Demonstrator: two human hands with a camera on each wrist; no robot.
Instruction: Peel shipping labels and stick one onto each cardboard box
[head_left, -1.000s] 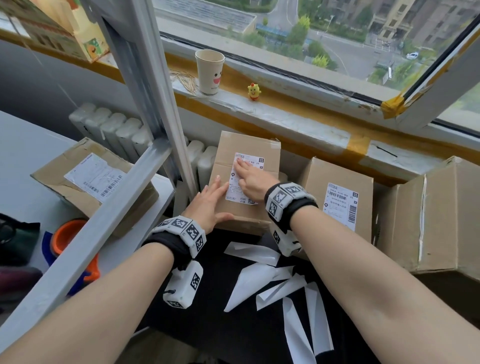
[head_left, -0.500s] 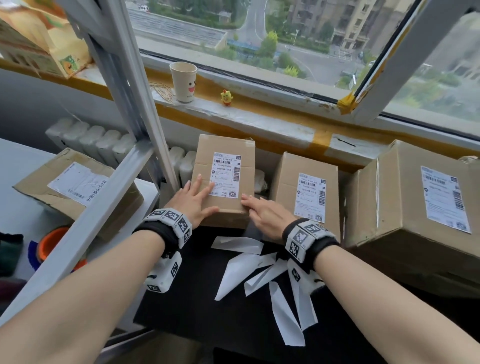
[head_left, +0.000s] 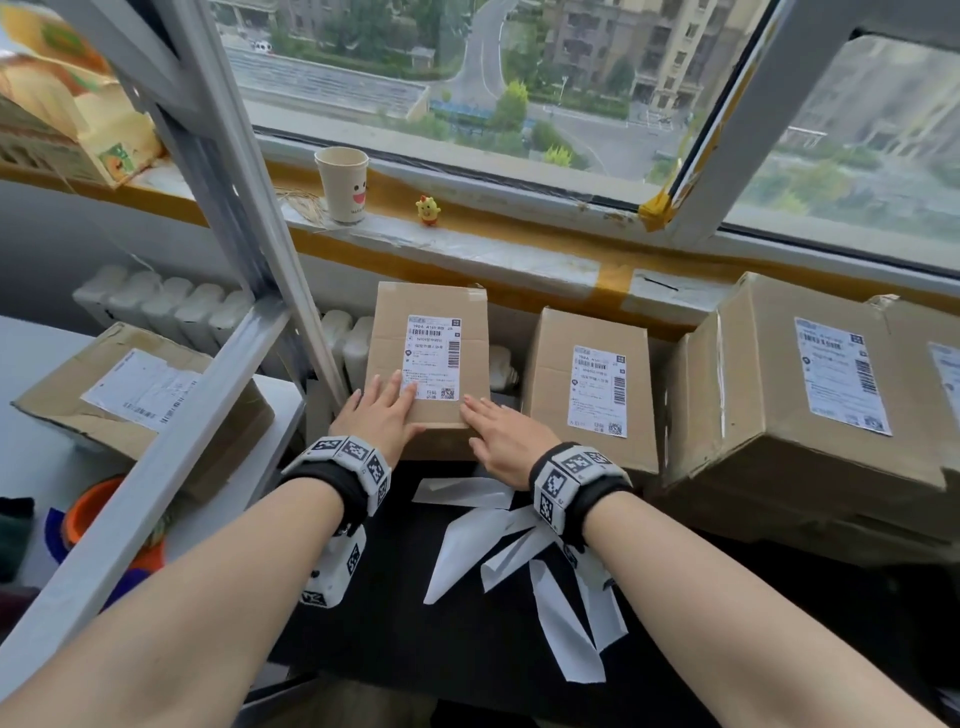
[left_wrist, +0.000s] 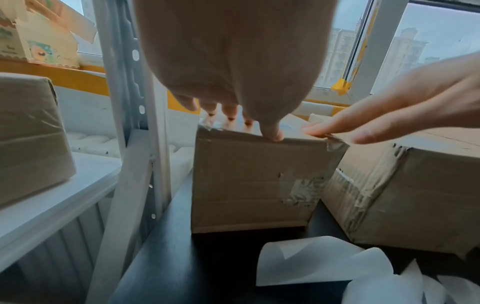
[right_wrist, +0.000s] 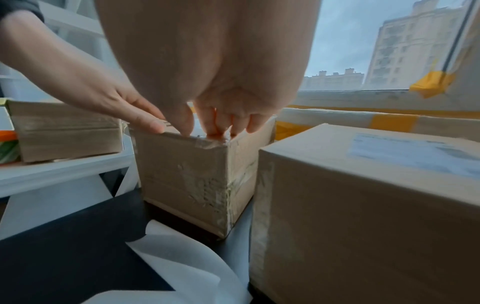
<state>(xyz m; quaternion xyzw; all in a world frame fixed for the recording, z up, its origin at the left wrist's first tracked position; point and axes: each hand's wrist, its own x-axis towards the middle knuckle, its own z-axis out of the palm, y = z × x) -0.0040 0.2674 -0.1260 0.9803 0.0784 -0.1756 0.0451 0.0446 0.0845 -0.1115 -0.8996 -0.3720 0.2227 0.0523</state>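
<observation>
Small cardboard box (head_left: 426, 358) is pressed at its near edge by flat, slightly spread left hand (head_left: 382, 415) and right hand (head_left: 501, 441), shipping label (head_left: 432, 357) just beyond the fingertips.

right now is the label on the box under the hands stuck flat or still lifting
Stuck flat. The shipping label lies smooth on the top of the small box, with no lifted corner showing; the left hand covers its lower left corner.

Your left hand (head_left: 382, 415) lies flat, fingers straight and spread. Your right hand (head_left: 501, 439) is flat too, fingers extended. Both forearms reach forward.
</observation>
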